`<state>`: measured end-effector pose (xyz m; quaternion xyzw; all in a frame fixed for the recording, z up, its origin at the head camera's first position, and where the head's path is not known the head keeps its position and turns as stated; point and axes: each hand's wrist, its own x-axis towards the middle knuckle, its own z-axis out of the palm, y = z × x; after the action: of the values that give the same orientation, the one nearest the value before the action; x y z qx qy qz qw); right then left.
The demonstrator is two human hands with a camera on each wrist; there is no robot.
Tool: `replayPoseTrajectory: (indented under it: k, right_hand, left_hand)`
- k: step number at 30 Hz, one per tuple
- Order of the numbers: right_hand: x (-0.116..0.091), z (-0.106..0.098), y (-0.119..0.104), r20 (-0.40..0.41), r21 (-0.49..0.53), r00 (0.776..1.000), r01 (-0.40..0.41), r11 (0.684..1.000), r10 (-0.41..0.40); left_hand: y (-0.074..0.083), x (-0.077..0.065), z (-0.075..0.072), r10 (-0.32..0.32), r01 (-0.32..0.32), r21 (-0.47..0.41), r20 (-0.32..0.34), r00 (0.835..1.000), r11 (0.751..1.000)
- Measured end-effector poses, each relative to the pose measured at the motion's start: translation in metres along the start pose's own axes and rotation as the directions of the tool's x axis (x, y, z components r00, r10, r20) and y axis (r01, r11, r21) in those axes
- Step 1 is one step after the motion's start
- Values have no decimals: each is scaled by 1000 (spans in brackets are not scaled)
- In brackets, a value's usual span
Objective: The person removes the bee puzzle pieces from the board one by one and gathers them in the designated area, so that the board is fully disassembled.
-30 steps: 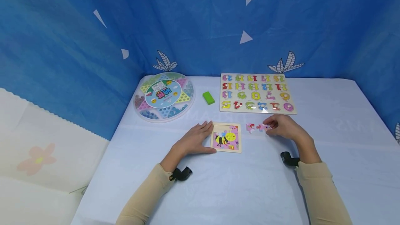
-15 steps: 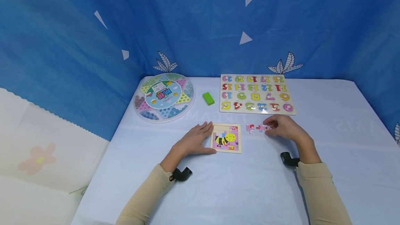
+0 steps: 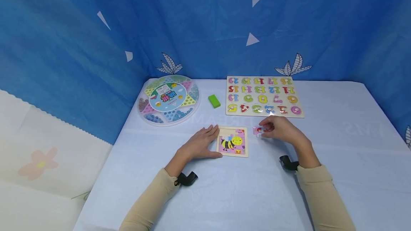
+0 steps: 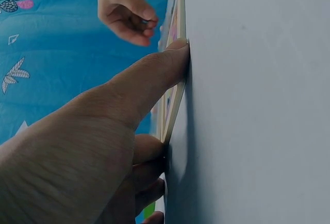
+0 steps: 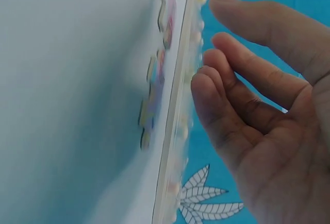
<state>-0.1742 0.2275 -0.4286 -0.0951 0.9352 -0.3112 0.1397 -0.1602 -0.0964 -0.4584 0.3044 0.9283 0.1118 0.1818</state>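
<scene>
A small square bee jigsaw puzzle point(image 3: 232, 142) in a wooden frame lies on the white table. My left hand point(image 3: 200, 143) holds its left side, thumb on the near edge point(image 4: 178, 62) and fingers at the far corner. Loose pink jigsaw pieces point(image 3: 256, 130) lie just right of the frame. Over them is my right hand point(image 3: 280, 128), partly hiding them in the head view. In the right wrist view its thumb and bent fingers point(image 5: 206, 87) stand apart with nothing between them, and the jigsaw pieces point(image 5: 152, 87) lie on the table beyond the fingertips.
A wooden number board point(image 3: 264, 96) stands behind the right hand. To the back left is a round marble game board point(image 3: 168, 99), with a green block point(image 3: 214, 101) between the two. Blue cloth point(image 3: 205, 27) hangs along the table's back edge.
My right hand has moved left, from the rightmost loose pieces to over the ones nearer the frame. The left hand and the bee puzzle have stayed put.
</scene>
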Motion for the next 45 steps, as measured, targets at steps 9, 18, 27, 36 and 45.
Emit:
replayPoseTrajectory:
  k: [9, 18, 27, 36, 45]
  right_hand:
    - [10, 14, -9, 29, 9, 998, 49, 999, -50]
    - [16, 27, -22, 73, 12, 996, 43, 999, -44]
    - [23, 36, -31, 76, 14, 994, 82, 997, -82]
    - [31, 40, -40, 72, 6, 994, 77, 997, -77]
    - [27, 42, -39, 61, -7, 997, 46, 999, -45]
  left_hand:
    - [-1, 0, 0, 4, -4, -3, -9, 1000, 1000]
    - [-2, 0, 0, -3, 3, 4, -8, 1000, 1000]
    - [-1, -1, -3, -10, 10, 1, -5, 1000, 1000]
    - [-1, 1, -1, -2, 2, -4, -15, 1000, 1000]
    - [0, 1, 1, 5, -5, 2, -11, 1000, 1000]
